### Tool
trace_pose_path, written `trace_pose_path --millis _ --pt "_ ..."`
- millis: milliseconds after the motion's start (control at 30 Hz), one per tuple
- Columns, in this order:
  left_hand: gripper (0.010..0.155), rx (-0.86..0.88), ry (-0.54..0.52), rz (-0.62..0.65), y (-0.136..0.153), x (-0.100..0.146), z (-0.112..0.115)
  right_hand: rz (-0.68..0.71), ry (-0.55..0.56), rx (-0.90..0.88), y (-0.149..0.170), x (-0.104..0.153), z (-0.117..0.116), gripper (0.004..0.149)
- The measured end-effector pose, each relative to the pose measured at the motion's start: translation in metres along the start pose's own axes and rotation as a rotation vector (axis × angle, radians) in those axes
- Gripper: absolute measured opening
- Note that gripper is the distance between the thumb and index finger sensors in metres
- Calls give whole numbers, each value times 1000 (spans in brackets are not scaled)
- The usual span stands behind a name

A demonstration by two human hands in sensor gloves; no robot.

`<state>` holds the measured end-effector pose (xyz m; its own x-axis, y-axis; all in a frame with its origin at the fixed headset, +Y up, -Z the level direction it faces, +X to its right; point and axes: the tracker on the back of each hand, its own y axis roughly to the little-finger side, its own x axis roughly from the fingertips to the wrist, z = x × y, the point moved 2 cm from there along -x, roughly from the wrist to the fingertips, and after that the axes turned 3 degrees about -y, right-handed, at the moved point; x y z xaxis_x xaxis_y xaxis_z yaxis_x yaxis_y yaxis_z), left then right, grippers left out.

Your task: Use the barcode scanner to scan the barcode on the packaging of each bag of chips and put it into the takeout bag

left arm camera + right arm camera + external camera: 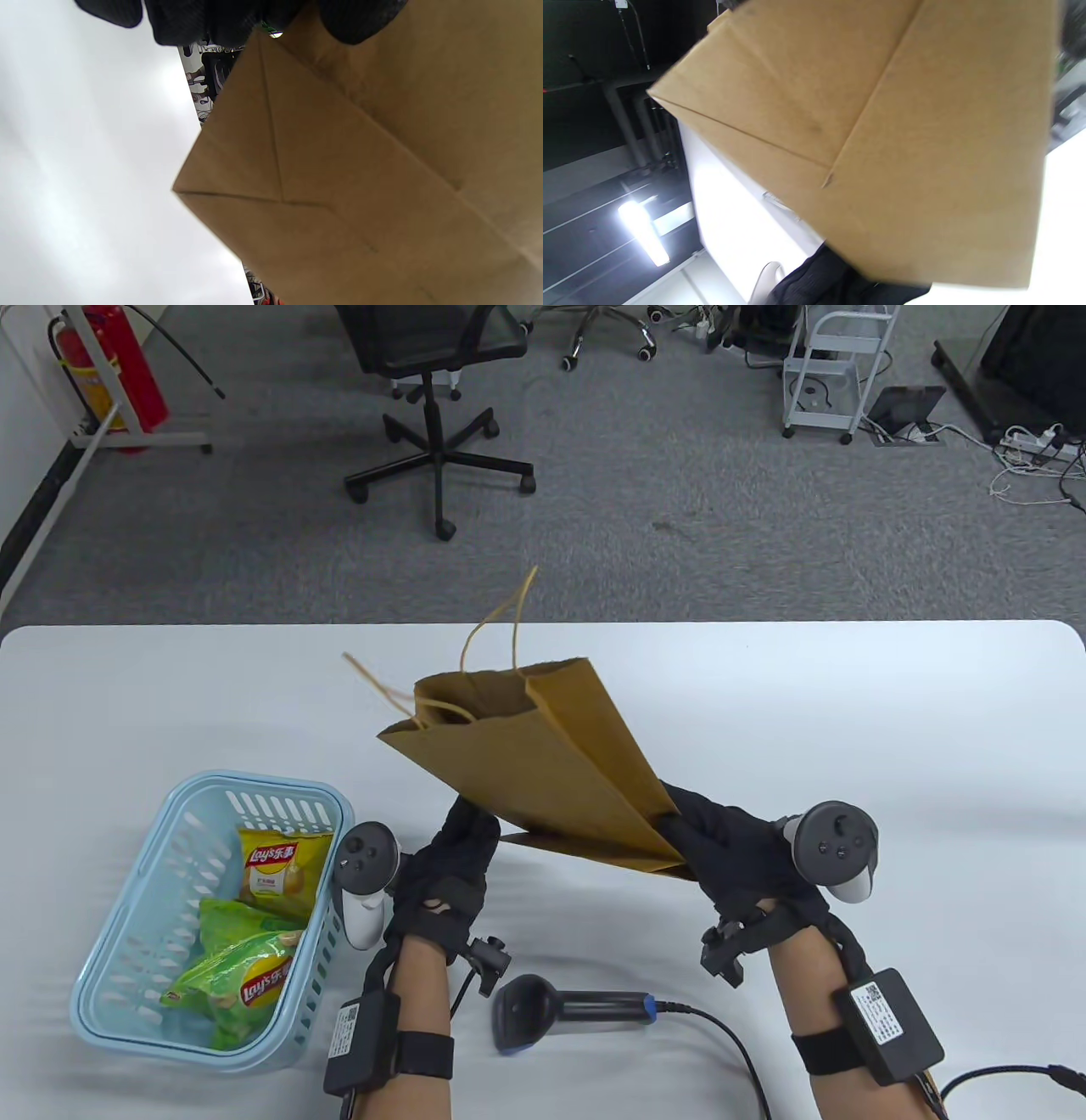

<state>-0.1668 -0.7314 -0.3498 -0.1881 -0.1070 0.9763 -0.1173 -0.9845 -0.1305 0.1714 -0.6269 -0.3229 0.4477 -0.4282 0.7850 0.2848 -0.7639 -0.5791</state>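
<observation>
Hands [458, 848] [721, 848] grip takeout bag [543, 755] (unprinted) | basket [153, 899] chips [273, 869]: Lay's

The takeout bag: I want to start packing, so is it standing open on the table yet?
No. The takeout bag is held off the table, tilted and only partly spread, by the left hand and right hand.

Both hands wear black gloves: left hand [448, 865], right hand [736, 857]. Grey/white tracker [366, 882] on each back. Bare forearms w/ black straps, small black boxes w/ white labels, black cables, wrist cams.
</observation>
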Motion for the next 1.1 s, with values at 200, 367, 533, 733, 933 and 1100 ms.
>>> trace_pose_path --millis 200,367,533,733,933,1100 --pt "46 67 -97 0 -6 3 2 -16 33 -64 9 4 16 50" --pt "45 26 -88 30 -13 3 6 -27 43 -112 15 8 29 51" --pt "45 18 -94 29 -15 4 9 -42 44 -195 23 11 37 51" --pt "46 28 -122 14 -13 5 6 -57 50 -236 29 16 50 52" --pt "45 48 -139 6 -14 5 3 -65 83 -271 35 24 67 51" --pt "45 40 -131 15 -19 5 4 -91 101 -333 41 28 74 50"
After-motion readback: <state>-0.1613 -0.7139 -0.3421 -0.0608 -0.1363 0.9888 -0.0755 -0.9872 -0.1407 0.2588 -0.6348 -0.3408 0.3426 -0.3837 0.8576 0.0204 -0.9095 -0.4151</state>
